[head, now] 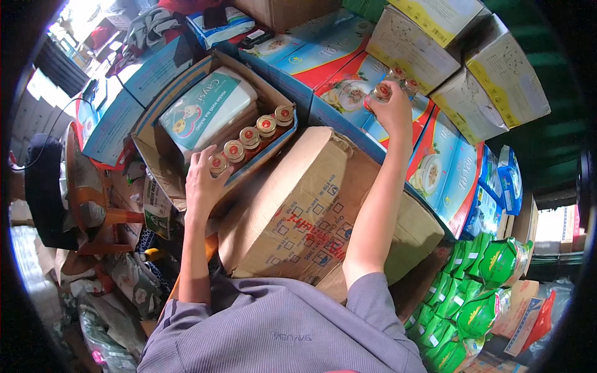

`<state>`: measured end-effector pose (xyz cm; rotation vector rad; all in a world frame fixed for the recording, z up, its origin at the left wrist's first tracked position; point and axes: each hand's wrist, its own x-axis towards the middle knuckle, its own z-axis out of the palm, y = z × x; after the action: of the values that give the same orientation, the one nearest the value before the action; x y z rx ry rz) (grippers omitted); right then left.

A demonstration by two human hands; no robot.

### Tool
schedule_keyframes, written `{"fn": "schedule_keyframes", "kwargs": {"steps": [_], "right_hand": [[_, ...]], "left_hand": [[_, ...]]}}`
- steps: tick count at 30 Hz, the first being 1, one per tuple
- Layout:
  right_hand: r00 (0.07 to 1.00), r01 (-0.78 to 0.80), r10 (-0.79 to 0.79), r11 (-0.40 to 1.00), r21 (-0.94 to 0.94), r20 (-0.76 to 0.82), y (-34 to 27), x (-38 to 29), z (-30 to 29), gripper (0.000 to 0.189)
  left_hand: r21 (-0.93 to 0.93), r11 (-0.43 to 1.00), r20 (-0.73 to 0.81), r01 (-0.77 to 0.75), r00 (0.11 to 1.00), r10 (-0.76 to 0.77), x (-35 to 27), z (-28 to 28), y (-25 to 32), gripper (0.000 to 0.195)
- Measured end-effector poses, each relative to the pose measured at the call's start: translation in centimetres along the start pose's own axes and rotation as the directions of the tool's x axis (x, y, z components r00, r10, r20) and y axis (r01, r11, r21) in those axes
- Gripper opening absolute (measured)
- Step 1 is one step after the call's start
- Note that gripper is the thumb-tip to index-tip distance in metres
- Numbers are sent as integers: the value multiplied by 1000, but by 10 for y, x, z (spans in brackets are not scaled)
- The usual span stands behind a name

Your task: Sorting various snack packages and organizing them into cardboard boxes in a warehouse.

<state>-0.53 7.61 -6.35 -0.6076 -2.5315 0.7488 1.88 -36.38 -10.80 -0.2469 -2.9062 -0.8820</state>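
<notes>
My left hand (205, 179) grips the nearest glass jar (217, 164) in an open cardboard box (156, 109). That jar ends a row of several with gold lids and red emblems, lined along the box's right wall. Beside the row lies a white and teal pack of dry wipes (203, 109), filling much of the box. Out to the right, my right hand (394, 109) has its fingers around another gold-lidded jar (382, 93), above the printed blue and red cartons (343, 88). Two more jars (397, 73) stand just beyond that hand, partly hidden by it.
A closed brown carton (280, 224) lies right before me, below both forearms. White and yellow boxes (413, 44) are stacked at the upper right. Green packages (482, 291) are piled at the lower right. An orange plastic stool (116, 217) stands at the left.
</notes>
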Motion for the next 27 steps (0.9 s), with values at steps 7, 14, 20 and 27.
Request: {"fn": "schedule_keyframes", "kwargs": {"steps": [7, 14, 20, 27], "right_hand": [[1000, 18, -17, 999, 27, -22, -1, -1, -3, 56], [1000, -13, 14, 1000, 22, -15, -16, -6, -10, 50], [999, 3, -5, 1000, -27, -52, -11, -5, -9, 49], [991, 28, -36, 998, -62, -127, -20, -7, -14, 53]], "left_hand": [[-6, 1000, -3, 6, 1000, -6, -1, -3, 1, 64], [-14, 1000, -26, -2, 1000, 2, 0, -4, -1, 66], [-4, 1000, -30, -16, 999, 16, -4, -5, 0, 69], [-2, 1000, -48, -4, 999, 4, -7, -11, -1, 67]]}}
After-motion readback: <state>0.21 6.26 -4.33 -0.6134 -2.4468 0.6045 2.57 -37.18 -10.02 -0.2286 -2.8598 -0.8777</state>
